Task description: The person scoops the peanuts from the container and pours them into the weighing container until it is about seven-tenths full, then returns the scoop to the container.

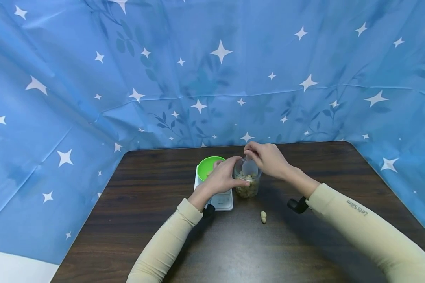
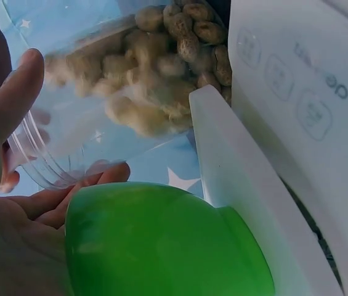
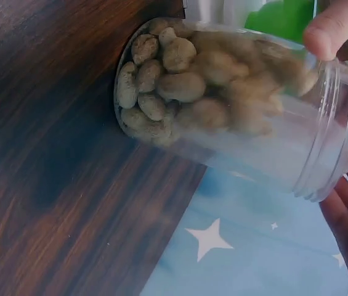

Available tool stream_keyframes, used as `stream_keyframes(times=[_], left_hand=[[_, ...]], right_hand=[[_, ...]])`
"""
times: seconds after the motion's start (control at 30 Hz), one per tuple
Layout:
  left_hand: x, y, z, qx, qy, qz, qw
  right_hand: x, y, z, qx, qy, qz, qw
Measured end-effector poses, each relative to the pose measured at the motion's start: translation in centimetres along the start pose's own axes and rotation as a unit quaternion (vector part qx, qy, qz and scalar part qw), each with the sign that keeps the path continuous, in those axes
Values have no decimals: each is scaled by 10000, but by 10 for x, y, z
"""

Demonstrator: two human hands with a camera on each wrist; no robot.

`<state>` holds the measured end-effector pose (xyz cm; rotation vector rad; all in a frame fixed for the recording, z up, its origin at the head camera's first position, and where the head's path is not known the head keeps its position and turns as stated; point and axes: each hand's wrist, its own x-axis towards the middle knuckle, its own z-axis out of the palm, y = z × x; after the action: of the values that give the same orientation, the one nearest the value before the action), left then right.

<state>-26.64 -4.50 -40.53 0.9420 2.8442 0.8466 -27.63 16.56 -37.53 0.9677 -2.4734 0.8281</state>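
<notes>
A clear plastic jar (image 1: pixel 248 189) holds many peanuts in their shells, which show blurred and piled in the right wrist view. Near its threaded rim (image 3: pixel 321 132), my left hand (image 1: pixel 222 177) grips the jar, thumb on the near side and fingers behind. My right hand (image 1: pixel 268 159) pinches the handle of a translucent scoop (image 1: pixel 249 168), whose bowl dips into the jar mouth above the peanuts. Left of the jar, a bright green bowl (image 2: pixel 161 240) sits on a white kitchen scale (image 1: pixel 222 201); the left hand partly covers both in the head view.
A single peanut (image 1: pixel 263 217) lies on the dark wooden table (image 1: pixel 134 220), in front of the jar. A blue curtain (image 1: pixel 184 74) with white stars hangs behind the table's far edge. Dark wrist straps and cream sleeves (image 1: pixel 361 220) are on both arms.
</notes>
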Motion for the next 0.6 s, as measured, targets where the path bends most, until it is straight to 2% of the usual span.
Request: stream_keyframes(times=[0.27,0.47,0.6], left_hand=[[0,0,1,-52,35,5,10000],[0,0,0,-61,53,-39,10000],[0,1,0,-58,60,-60,9999]], right_hand=[[2,4,3,362,109,974,9945],[4,2,-1,577,227,1897,9799],[5,0,-2,714,62,2185,9732]])
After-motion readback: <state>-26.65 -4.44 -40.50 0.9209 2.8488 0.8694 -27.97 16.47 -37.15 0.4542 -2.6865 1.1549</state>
